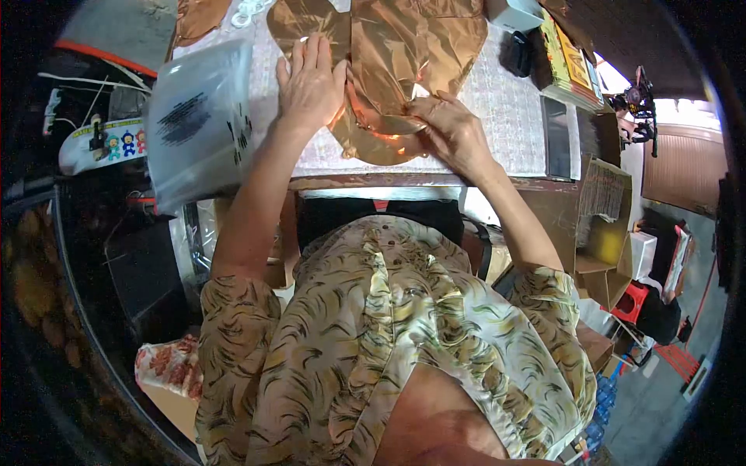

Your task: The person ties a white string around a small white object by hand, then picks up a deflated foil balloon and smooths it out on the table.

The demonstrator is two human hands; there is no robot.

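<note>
A shiny copper-coloured foil sheet [388, 46] lies on the table with its rounded lower part near the front edge. My left hand [312, 87] rests flat on the left side of the foil, fingers spread and pointing away from me. On the right, my right hand [454, 128] has its thumb and fingers closed on the foil's folded edge. Between the hands the foil is creased, and a curved flap stands up a little. Another copper piece [203, 17] lies at the upper left.
Clear plastic bags [198, 116] overhang the table's left front corner. To the right are a black object [519, 54], a stack of yellow booklets [567, 62] and a dark flat item [556, 136]. Cardboard boxes [602, 202] stand beyond the right edge.
</note>
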